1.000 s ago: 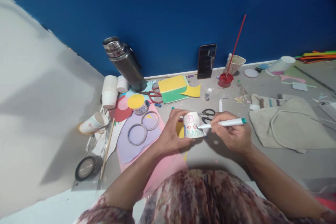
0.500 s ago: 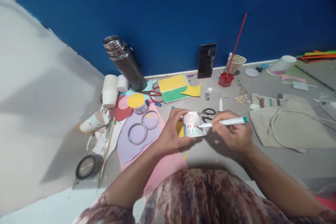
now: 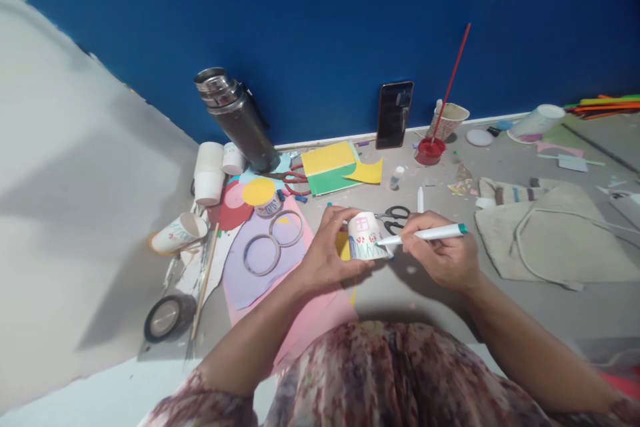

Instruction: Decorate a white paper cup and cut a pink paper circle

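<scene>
My left hand (image 3: 327, 250) grips a small white paper cup (image 3: 366, 237) turned upside down, with coloured drawings on its side. My right hand (image 3: 443, 255) holds a white marker with a green end (image 3: 430, 234), and its tip touches the cup's right side low down. Both hands are just above the grey floor, near a pink paper sheet (image 3: 305, 310). Black scissors (image 3: 395, 215) lie just behind the cup.
A steel flask (image 3: 235, 117), white cups (image 3: 209, 173), tape rings (image 3: 273, 240), coloured paper (image 3: 333, 167) and red scissors lie at the left. A phone (image 3: 394, 113) leans on the blue wall beside a red paint pot (image 3: 429, 150) with a brush. A cloth bag (image 3: 555, 233) lies to the right.
The cup has turned slightly in my left hand, and the marker tip has shifted a little along its side. Both hands otherwise stay in place.
</scene>
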A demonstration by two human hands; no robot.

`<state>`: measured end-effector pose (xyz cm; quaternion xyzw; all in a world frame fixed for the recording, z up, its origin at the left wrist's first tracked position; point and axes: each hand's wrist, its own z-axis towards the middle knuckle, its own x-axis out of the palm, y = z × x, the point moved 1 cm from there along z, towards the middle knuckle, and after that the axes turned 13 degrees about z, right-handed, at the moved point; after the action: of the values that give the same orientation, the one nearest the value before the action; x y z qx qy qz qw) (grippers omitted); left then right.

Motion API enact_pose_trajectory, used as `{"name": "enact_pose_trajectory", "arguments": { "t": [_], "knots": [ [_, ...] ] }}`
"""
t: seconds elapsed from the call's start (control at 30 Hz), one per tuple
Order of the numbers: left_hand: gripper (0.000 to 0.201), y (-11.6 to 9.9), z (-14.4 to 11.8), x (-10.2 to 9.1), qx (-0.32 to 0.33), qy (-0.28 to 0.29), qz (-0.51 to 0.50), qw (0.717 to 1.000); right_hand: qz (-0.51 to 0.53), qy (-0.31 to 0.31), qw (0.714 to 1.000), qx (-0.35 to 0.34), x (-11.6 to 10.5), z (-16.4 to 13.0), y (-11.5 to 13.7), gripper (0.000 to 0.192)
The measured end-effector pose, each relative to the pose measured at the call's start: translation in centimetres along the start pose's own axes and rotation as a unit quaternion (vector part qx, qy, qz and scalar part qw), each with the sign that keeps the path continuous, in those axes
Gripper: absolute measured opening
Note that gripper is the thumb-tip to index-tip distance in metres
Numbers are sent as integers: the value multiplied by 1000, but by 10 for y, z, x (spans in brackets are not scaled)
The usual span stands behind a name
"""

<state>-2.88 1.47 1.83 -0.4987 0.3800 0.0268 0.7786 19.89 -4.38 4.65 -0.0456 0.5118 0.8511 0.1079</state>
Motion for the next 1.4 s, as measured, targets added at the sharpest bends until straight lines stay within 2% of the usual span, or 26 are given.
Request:
{"name": "enact_pose_trajectory", "arguments": {
  "t": [0.27,0.57,0.83,1.03,1.27,1.4],
  "knots": [
    [80,-2,1,-1,-5,3,15,1000,5,-7,1000,3,1,0,0,16],
    [78,-4,1,1,3,9,26,1000,-1,18,1000,-20,3,1,0,15],
    [80,-4,1,1,9,5,18,1000,-2,-8,1000,-13,1,1,1,18],
    [81,-2,1,2,7,14,22,1000,-10,19,1000,-2,3,1,-1,15],
    [82,-1,1,4,15,2,20,1000,-2,-17,1000,-8,3,1,1,16],
    [81,-3,0,4,20,6,13,1000,-5,6,1000,-9,4,2,2,15]
  ]
}}
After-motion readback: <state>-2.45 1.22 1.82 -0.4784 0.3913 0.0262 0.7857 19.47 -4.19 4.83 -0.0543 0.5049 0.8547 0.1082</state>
